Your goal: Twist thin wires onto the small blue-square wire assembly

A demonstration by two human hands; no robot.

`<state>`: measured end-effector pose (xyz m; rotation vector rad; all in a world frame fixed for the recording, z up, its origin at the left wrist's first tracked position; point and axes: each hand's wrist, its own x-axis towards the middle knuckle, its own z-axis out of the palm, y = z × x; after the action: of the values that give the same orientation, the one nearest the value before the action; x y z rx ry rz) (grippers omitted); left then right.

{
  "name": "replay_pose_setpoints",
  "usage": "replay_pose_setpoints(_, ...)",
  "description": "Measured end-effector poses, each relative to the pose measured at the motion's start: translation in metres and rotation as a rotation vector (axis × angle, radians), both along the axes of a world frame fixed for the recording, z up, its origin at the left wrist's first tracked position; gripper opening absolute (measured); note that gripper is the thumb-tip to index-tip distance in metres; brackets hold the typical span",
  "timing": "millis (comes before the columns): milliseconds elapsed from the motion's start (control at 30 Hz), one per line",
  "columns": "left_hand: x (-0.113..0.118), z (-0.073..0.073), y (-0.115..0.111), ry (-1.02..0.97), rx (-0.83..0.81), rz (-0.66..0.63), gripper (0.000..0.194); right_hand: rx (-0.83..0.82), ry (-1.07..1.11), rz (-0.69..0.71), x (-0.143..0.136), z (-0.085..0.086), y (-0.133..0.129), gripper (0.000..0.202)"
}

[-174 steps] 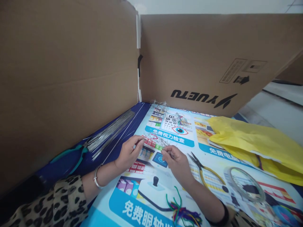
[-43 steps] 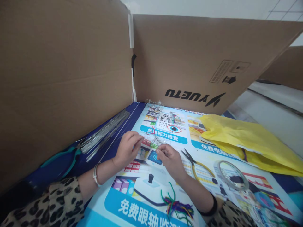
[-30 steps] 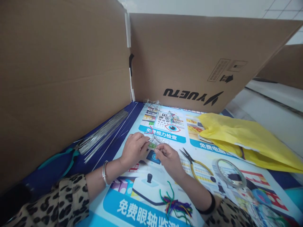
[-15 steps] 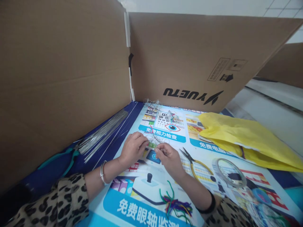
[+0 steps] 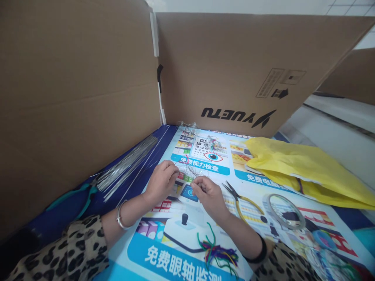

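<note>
A tangle of thin silvery wire (image 5: 191,171) with a bit of red lies between and just beyond my hands. My left hand (image 5: 162,180) is at its left side, thumb and fingers pinched together near the wire ends. On the right, my right hand (image 5: 208,195) is closed in a pinch on the wire tangle's near end. The exact strand in my left fingers is too fine to make out. Yellow-handled pliers (image 5: 238,199) lie open to the right of my right hand. Closer to me is a bundle of coloured yarn (image 5: 219,253).
Straight wires (image 5: 127,166) lie at the left beside teal-handled pliers (image 5: 84,195). Cardboard panels (image 5: 234,70) wall the left and back. A yellow bag (image 5: 304,171), a roll of clear tape (image 5: 285,212) and more wire pieces (image 5: 215,143) are on the printed sheet.
My left hand has shifted a little left and up, widening the space between my hands. My right hand stays nearly in place, still pinched.
</note>
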<state>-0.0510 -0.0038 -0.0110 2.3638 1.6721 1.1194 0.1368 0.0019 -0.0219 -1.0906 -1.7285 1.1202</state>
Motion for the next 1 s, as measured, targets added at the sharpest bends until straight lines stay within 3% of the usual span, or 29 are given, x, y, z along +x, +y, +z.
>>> replay_pose_setpoints(267, -0.005, 0.013, -0.002, 0.119, 0.040, 0.024, 0.014, 0.116, -0.078, 0.012, 0.000, 0.000, -0.001, 0.013)
replay_pose_setpoints(467, -0.012, 0.023, -0.001, 0.178, 0.048, 0.006, 0.012, 0.124, -0.111, 0.037, 0.000, -0.002, -0.001, 0.011)
replay_pose_setpoints(700, -0.017, 0.032, 0.002, 0.298, -0.052, -0.051, 0.015, 0.142, -0.166, 0.059, -0.001, -0.005, -0.001, 0.011)
replay_pose_setpoints(1000, -0.015, 0.042, 0.002, 0.432, 0.017, -0.057, 0.016, 0.128, -0.158, 0.081, -0.004, -0.011, 0.000, 0.011)
